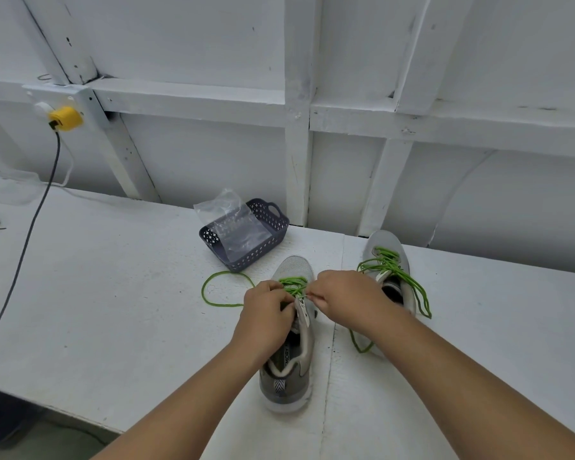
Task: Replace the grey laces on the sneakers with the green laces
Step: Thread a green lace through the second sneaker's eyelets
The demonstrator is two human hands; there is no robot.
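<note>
Both hands [307, 302] pinch green lace [213, 293] on sneaker [292, 376], toe pointing away.

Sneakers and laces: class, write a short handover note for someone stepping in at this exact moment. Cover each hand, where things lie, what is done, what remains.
Left hand: pinches the green lace at the near sneaker, over its eyelets.
Right hand: pinches the same lace from the other side.
Near sneaker: heel toward you, only its toe-end eyelets laced green; one loose end loops out on the table.
Far sneaker: to the right, green lace through it, ends untied.
Basket: behind, holding a clear bag.
Done: no grey laces visible on either sneaker.
Left: finish lacing the near sneaker; tie both if wanted.
</note>
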